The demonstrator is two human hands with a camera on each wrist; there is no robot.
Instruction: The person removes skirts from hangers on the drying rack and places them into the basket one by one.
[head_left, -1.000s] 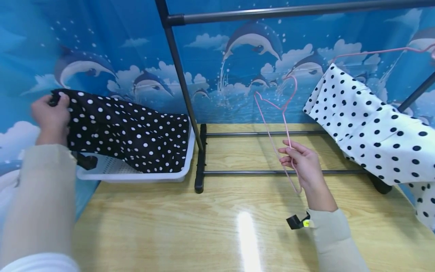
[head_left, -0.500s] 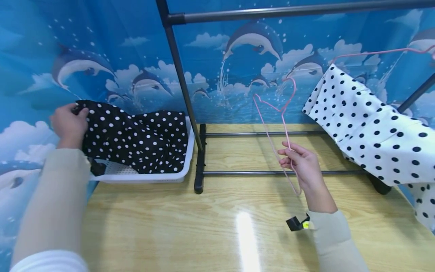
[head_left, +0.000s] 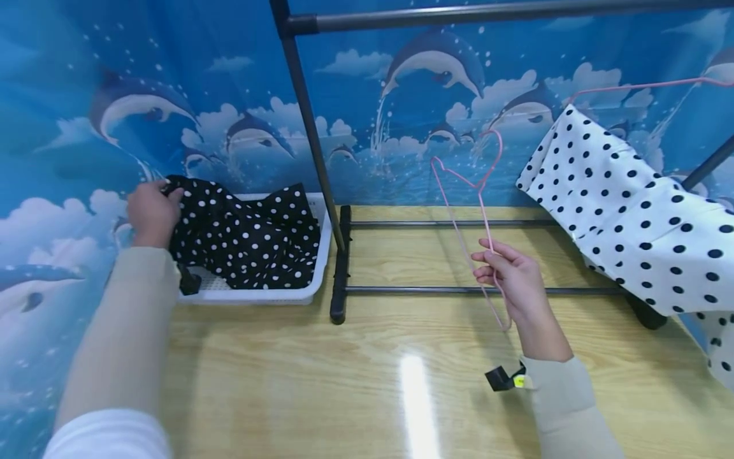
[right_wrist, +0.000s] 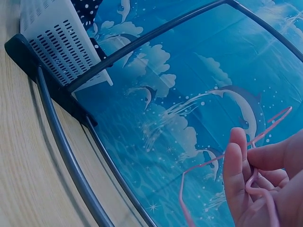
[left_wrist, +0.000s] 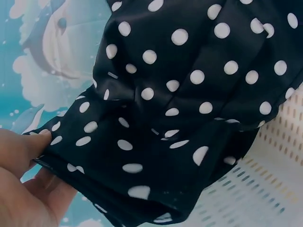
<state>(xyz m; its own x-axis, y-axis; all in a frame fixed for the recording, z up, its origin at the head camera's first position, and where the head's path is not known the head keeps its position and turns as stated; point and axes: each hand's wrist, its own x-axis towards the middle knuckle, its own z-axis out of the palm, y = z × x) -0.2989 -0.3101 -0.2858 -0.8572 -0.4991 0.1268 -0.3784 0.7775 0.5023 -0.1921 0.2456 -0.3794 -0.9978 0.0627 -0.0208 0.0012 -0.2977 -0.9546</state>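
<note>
My left hand [head_left: 153, 213] pinches the edge of a black cloth with white polka dots [head_left: 246, 239]. Most of that cloth lies in a white perforated basket [head_left: 246, 295]; its held corner is raised at the basket's left side. In the left wrist view, thumb and fingers [left_wrist: 23, 151] grip the hem of the cloth [left_wrist: 165, 94], and bare basket mesh [left_wrist: 255, 189] shows below right. My right hand [head_left: 513, 280] holds a pink wire hanger [head_left: 482, 191] by one side, hook upward. The right wrist view shows the hanger [right_wrist: 208, 163] between the thumb and fingers.
A dark metal clothes rack [head_left: 312, 121] stands between the basket and the hanger, its top bar [head_left: 459, 14] overhead and lower bars [head_left: 436, 290] near the wooden surface [head_left: 287, 370]. At right, a white cloth with black dots [head_left: 636, 204] hangs from another pink hanger [head_left: 648, 85].
My left hand has moved right and down toward the basket, bringing the black dotted cloth closer together into folds. My right hand with the hanger has stayed nearly still.
</note>
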